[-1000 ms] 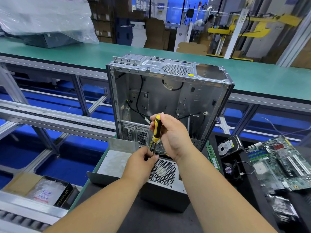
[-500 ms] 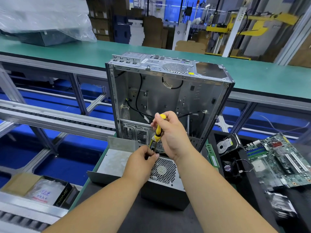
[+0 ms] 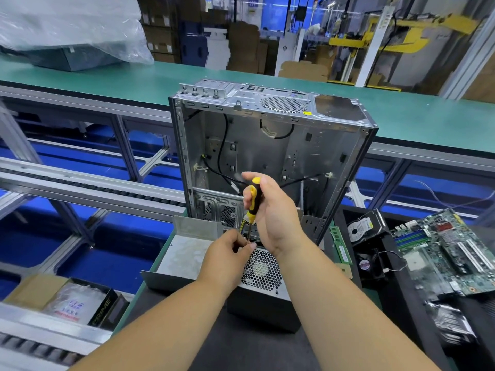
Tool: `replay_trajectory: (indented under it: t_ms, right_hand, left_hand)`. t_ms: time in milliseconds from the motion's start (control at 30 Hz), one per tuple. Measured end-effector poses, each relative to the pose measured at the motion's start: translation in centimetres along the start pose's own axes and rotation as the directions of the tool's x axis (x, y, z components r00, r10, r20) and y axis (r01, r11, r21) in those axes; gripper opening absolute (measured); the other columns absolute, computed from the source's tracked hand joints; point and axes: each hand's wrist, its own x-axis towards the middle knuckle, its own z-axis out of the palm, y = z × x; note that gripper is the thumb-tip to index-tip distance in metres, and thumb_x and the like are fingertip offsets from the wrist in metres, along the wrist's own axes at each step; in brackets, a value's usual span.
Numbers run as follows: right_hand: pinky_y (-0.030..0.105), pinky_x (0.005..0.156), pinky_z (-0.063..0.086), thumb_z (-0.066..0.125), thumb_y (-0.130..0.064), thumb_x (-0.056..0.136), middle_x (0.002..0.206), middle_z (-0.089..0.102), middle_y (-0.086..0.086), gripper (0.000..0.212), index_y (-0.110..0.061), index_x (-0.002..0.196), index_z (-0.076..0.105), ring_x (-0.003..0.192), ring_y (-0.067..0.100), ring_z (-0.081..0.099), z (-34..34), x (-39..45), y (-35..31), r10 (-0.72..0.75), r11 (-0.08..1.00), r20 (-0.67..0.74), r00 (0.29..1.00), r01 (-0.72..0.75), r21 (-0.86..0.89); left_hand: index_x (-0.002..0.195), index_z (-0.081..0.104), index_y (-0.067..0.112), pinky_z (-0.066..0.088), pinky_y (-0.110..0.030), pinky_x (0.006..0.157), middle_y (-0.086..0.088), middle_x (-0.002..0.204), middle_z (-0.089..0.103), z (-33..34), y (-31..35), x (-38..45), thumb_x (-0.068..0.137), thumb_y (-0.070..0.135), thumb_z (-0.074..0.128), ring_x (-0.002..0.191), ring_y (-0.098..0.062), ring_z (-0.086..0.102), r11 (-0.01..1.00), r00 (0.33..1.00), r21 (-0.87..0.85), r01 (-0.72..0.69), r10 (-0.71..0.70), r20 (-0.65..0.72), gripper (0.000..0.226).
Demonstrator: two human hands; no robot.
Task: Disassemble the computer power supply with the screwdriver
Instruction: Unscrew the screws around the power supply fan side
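Gripping: your right hand (image 3: 270, 210) is curled tight round the yellow-and-black screwdriver (image 3: 253, 203), held upright, tip down.
Left hand: your left hand (image 3: 227, 253) pinches its fingertips together at the shaft's lower end; what they hold is too small to tell.
Power supply: one grey power supply (image 3: 263, 274) sits on the dark tabletop (image 3: 214, 344) under both hands, fan grille up.
Case: one open computer case (image 3: 270, 145) stands upright just behind, holding loose black cables.
Right side: one motherboard (image 3: 444, 253), one hard drive (image 3: 361, 226).
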Motion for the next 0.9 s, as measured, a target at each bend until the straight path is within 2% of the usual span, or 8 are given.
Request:
replay_trajectory:
  t_ms: [133,267,333,400,533,700,800,900]
  right_hand:
    - [0.026,0.067,0.043,0.054,-0.038,0.089,0.073,0.058,-0.007,0.025,-0.017,0.102,0.049,0.065,0.009,0.049,-0.25,0.06,0.34,-0.016,0.999,-0.039,0.999,0.014,-0.038]
    - [0.023,0.062,0.047,0.058,-0.034,0.089,0.082,0.064,-0.005,0.021,-0.015,0.097,0.054,0.071,0.010,0.059,-0.53,0.09,0.46,-0.022,0.996,-0.028,0.999,0.019,-0.086]
    - [0.022,0.066,0.048,0.053,-0.033,0.096,0.089,0.065,-0.003,0.017,-0.019,0.096,0.062,0.078,0.010,0.062,-0.56,0.16,0.36,0.002,0.992,-0.018,1.000,-0.004,-0.130]
    - [0.024,0.072,0.050,0.044,-0.028,0.103,0.091,0.066,-0.002,0.026,-0.023,0.095,0.069,0.081,0.009,0.063,-0.59,0.22,0.25,0.017,0.987,-0.020,1.000,-0.020,-0.158]
    - [0.027,0.077,0.046,0.034,-0.025,0.105,0.075,0.061,-0.004,0.039,-0.016,0.099,0.072,0.072,0.008,0.056,-0.43,0.14,0.13,0.023,0.998,0.002,1.000,-0.023,-0.062]
    - [0.024,0.071,0.039,0.033,-0.035,0.107,0.071,0.050,-0.003,0.038,-0.010,0.110,0.062,0.067,0.010,0.044,-0.09,0.24,0.30,0.020,1.000,-0.007,1.000,-0.020,0.000]
    - [0.026,0.069,0.041,0.043,-0.031,0.105,0.072,0.052,-0.004,0.018,-0.014,0.103,0.047,0.067,0.011,0.045,-0.23,0.15,0.37,-0.006,0.999,-0.031,0.999,0.004,-0.053]
    - [0.026,0.067,0.045,0.048,-0.030,0.103,0.074,0.060,-0.006,0.017,-0.014,0.096,0.046,0.067,0.012,0.053,-0.42,0.30,0.20,0.001,0.998,-0.048,0.999,-0.004,-0.057]
  left_hand:
    - [0.068,0.053,0.031,0.036,-0.025,0.054,0.009,0.056,0.053,0.07,-0.06,0.10,0.087,0.032,0.071,0.049,-0.004,0.042,0.999,1.000,-0.033,-0.008,0.008,0.003,0.026]
    - [0.067,0.053,0.031,0.035,-0.018,0.047,0.009,0.055,0.053,0.10,-0.08,0.19,0.088,0.032,0.071,0.045,-0.001,0.041,0.999,1.000,-0.034,-0.003,0.004,0.006,0.027]
    - [0.065,0.052,0.029,0.033,-0.013,0.042,0.009,0.054,0.051,0.12,-0.07,0.18,0.088,0.031,0.071,0.043,-0.001,0.041,0.999,1.000,-0.048,-0.002,0.002,0.005,0.029]
    - [0.065,0.052,0.027,0.031,-0.011,0.041,0.008,0.055,0.051,0.13,0.00,0.15,0.088,0.029,0.071,0.043,-0.001,0.042,0.999,1.000,-0.046,-0.003,0.003,0.003,0.030]
    - [0.068,0.051,0.021,0.032,-0.007,0.040,0.005,0.058,0.050,0.19,0.19,0.03,0.088,0.024,0.071,0.044,0.001,0.044,0.997,1.000,-0.074,-0.001,0.001,0.000,0.029]
    - [0.069,0.052,0.020,0.033,-0.007,0.040,0.005,0.060,0.051,0.21,0.38,0.02,0.089,0.022,0.071,0.045,0.002,0.044,0.997,1.000,-0.080,0.008,-0.008,0.003,0.028]
    - [0.070,0.052,0.018,0.033,-0.007,0.040,0.005,0.061,0.050,0.22,0.35,0.08,0.089,0.022,0.071,0.045,0.002,0.044,0.996,1.000,-0.085,0.007,-0.006,0.005,0.027]
    - [0.071,0.053,0.019,0.032,-0.008,0.041,0.005,0.060,0.051,0.21,0.31,0.12,0.088,0.025,0.071,0.044,0.000,0.042,0.998,1.000,-0.065,0.007,-0.007,0.007,0.026]
